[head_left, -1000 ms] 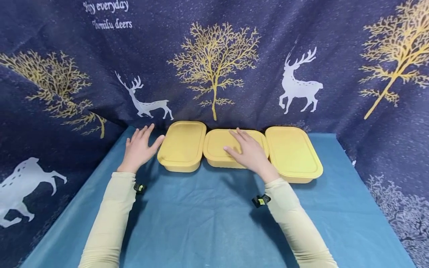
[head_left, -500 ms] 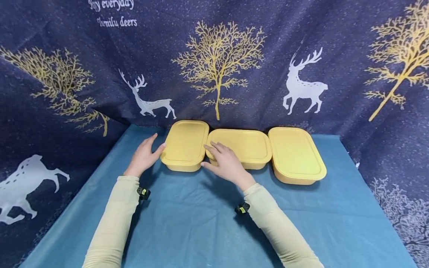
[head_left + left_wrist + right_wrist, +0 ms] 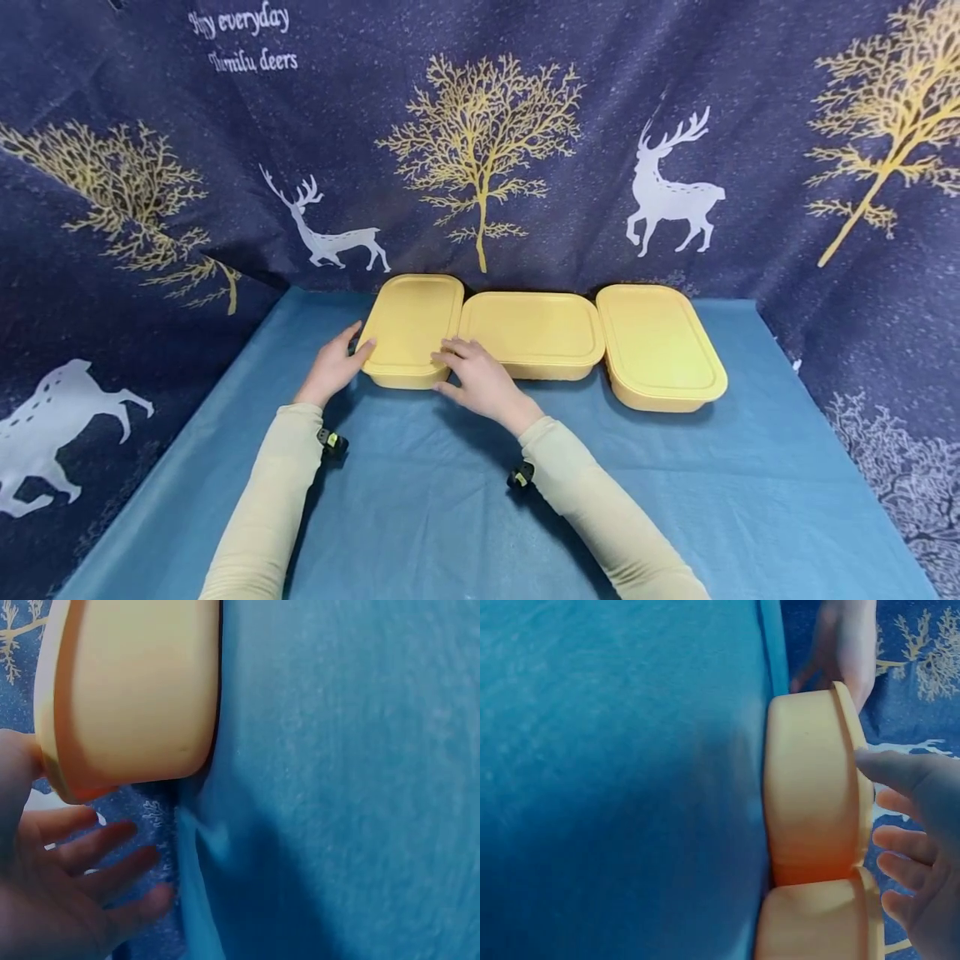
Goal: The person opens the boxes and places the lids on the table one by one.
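In the head view the middle box (image 3: 532, 329) is standing on the tabletop (image 3: 420, 517), with the left box (image 3: 412, 312) just to its left and the right box (image 3: 662, 342) just to its right. The left hand (image 3: 333, 368) is lying at the left box's outer edge, on the side away from the middle box, its thumb at the rim. The right hand (image 3: 486, 385) is lying at the left box's near corner, on the side towards the middle box. Neither grip is wrapping round anything; both are looking loose, with the fingers parted

In the left wrist view the thumb is meeting the rim, while the other fingers are spreading out past the box's end, farthest from the middle box, seemingly apart from its wall. A steadier hold would probably be using those fingers too, laid along that wall

In the right wrist view the left box is sitting right beside the middle box, their rims seeming to touch. The right thumb is resting at the rim; whether the other fingers are touching the top, one cannot tell. With so little room there, the right hand should be staying at the near corner, clear of the middle box, and pressing evenly against the left, since pulling at the rim alone could be loosening the top
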Available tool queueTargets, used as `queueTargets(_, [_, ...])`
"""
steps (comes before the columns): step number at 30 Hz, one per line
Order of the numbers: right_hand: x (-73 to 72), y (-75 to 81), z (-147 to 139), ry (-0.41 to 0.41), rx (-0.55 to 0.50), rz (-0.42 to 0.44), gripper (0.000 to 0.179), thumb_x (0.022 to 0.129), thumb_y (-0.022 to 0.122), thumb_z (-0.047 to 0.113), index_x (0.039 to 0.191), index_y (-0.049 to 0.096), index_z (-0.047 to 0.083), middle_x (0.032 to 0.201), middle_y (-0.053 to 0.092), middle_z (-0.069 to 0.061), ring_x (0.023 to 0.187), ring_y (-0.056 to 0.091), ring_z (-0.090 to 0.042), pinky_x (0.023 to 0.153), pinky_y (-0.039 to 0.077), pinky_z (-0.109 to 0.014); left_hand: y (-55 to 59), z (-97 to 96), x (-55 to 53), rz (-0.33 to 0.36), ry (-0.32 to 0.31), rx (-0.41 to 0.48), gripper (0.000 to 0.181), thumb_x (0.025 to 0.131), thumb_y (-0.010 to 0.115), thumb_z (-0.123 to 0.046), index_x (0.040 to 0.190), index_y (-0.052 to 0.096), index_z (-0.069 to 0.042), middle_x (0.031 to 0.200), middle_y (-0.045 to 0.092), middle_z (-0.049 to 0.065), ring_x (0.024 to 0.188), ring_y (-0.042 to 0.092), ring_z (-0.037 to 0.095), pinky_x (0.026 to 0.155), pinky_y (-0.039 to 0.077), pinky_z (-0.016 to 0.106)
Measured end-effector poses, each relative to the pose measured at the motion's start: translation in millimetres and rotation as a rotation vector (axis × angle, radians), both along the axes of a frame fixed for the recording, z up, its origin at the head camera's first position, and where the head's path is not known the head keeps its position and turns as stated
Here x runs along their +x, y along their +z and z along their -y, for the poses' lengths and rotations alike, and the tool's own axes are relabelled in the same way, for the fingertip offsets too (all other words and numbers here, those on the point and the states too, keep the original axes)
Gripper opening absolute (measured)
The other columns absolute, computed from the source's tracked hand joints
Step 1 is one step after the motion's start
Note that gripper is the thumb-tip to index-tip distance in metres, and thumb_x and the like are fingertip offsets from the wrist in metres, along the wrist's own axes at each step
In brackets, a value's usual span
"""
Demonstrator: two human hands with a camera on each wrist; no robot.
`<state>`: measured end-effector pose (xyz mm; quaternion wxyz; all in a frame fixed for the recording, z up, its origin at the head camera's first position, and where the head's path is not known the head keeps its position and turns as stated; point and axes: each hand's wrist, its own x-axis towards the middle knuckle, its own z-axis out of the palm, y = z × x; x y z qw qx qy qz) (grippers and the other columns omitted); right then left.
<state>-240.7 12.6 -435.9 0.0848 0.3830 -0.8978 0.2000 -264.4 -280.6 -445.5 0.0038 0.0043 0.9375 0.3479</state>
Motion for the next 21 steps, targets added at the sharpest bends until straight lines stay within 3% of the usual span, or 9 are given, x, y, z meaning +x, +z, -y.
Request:
queueTargets(6, [0.1,-4.5,4,0.000,0.011,-0.037,0.037,0.097,0.070,0.025,0.130,0.067,0.009,0.142,0.056,-0.014,0.136,0.049,-0.029,0.117,0.030,-0.047,-5.2,-1.0,-1.1,-0.004,0.011,0.082,0.071,0.106,0.047,-0.045,0.157,0.029,0.001,0.145,0.048,0.027,0.129,0.049,0.043,0.106,0.039,0.056])
queueTargets(14, [-0.7,-5.4,4,-0.003,0.012,-0.078,0.033,0.097,0.070,0.024,0.127,0.068,0.009,0.139,0.059,-0.014,0.134,0.052,-0.030,0.118,0.030,-0.044,-3.6,-2.4,-2.6,-0.011,-0.006,0.116,0.070,0.106,0.048,-0.044,0.156,0.031,0.001,0.142,0.050,0.028,0.128,0.050,0.043,0.104,0.041,0.056])
queueTargets(21, [5.5,-5.0,4,0.019,-0.004,-0.088,0.030,0.099,0.068,0.025,0.124,0.070,0.009,0.137,0.061,-0.014,0.131,0.055,-0.029,0.117,0.031,-0.043,-2.1,-1.1,8.2,-0.027,-0.033,0.122,0.069,0.106,0.050,-0.041,0.155,0.033,0.004,0.140,0.052,0.030,0.125,0.052,0.045,0.101,0.044,0.056])
